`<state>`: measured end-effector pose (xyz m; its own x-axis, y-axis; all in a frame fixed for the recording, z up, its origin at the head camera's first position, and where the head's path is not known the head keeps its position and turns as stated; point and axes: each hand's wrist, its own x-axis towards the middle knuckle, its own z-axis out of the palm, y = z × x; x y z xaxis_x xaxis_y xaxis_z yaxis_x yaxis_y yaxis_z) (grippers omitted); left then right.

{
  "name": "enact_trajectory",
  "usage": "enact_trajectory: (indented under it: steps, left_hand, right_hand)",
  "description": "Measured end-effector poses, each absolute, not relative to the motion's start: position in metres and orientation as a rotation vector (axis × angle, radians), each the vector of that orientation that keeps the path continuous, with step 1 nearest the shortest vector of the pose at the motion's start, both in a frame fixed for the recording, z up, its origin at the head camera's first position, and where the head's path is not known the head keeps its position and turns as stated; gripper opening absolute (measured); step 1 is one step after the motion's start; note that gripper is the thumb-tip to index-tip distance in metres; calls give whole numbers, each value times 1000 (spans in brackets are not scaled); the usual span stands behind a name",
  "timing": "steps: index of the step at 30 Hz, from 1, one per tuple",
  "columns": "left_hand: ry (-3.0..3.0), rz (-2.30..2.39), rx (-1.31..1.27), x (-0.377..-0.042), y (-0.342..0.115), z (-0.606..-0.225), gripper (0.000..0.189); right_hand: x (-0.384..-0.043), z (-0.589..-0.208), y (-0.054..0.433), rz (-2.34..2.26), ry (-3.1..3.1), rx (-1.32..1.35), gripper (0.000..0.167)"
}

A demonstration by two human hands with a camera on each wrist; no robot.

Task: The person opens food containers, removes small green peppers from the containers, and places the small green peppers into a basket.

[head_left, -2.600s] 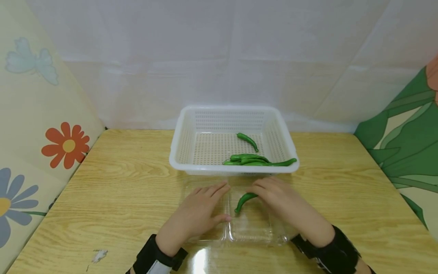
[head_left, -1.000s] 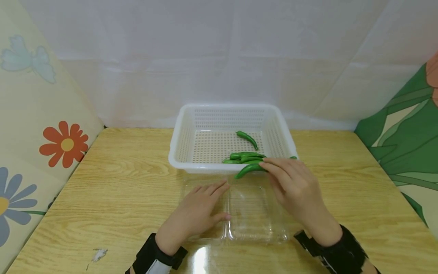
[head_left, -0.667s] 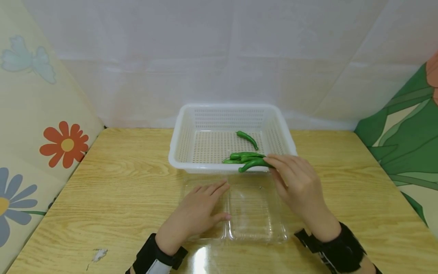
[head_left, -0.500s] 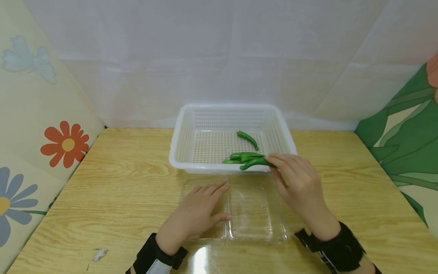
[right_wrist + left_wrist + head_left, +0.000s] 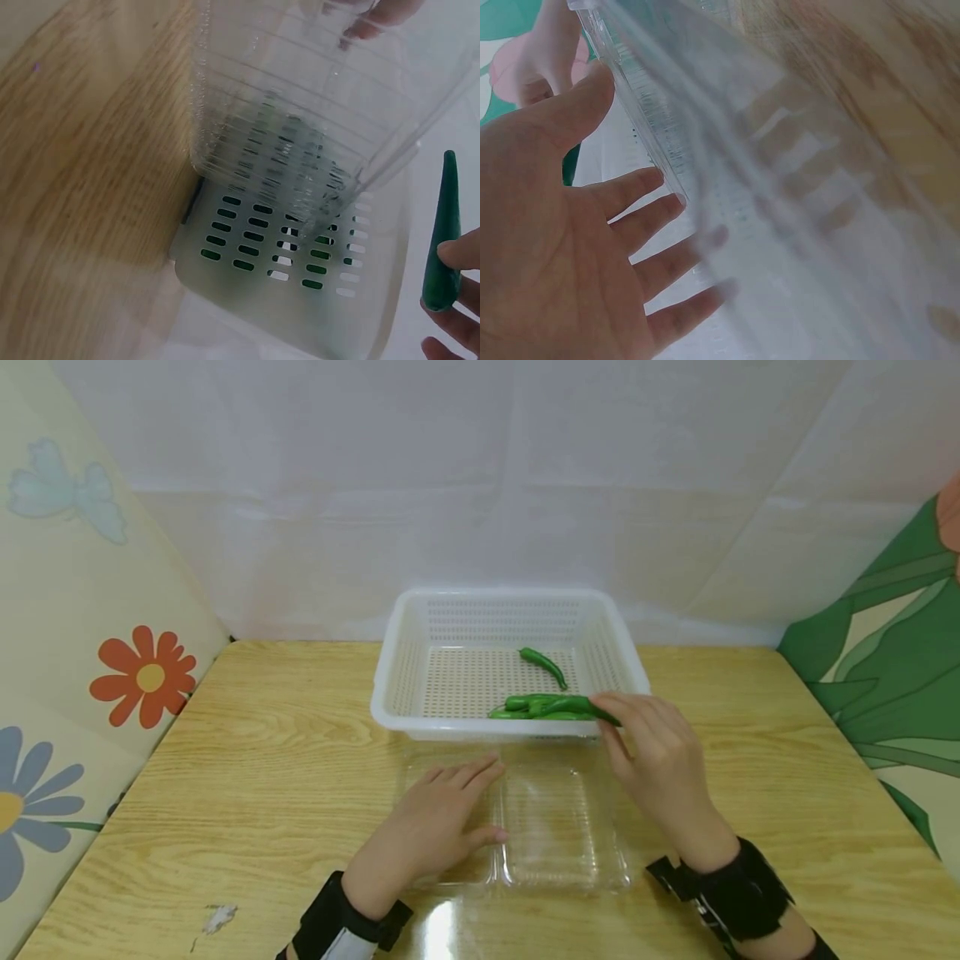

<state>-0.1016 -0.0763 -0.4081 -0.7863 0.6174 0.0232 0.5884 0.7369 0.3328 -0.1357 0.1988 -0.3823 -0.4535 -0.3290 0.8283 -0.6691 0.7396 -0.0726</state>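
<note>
In the head view my left hand [image 5: 431,827] rests on the left part of a clear plastic container [image 5: 551,827], thumb and fingers spread and mostly straight. The left wrist view shows its fingertips [image 5: 679,201] against the container's clear edge. My right hand [image 5: 663,768] pinches a green chili pepper [image 5: 444,225] between thumb and fingers, at the near right rim of a white perforated basket [image 5: 450,725]. Several green chili peppers [image 5: 517,713] lie along the basket's near side, partly covered by the held one. A single chili pepper [image 5: 543,667] lies farther back on the basket floor.
The wooden table [image 5: 285,718] carries the basket at the back and the container just in front of it. A white cloth [image 5: 337,527] hangs behind the basket. Printed floral panels [image 5: 150,677] stand at both sides. A pale worn patch [image 5: 219,918] marks the table at front left.
My right hand has lifted the chili pepper from the clear container to the basket's near rim, then moved it slightly farther back over the pile. My left hand stays in place.
</note>
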Motion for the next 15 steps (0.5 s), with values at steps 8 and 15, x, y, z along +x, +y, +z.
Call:
enact_trajectory:
  steps: [8,15]
  left_hand:
    - [2840,501,978,-102,-76,-408,79]
    - [2838,504,979,-102,-76,-409,78]
  right_hand:
    - [-137,-386,199,544,-2094,718,41]
    - [-139,-388,199,529,-2103,705,39]
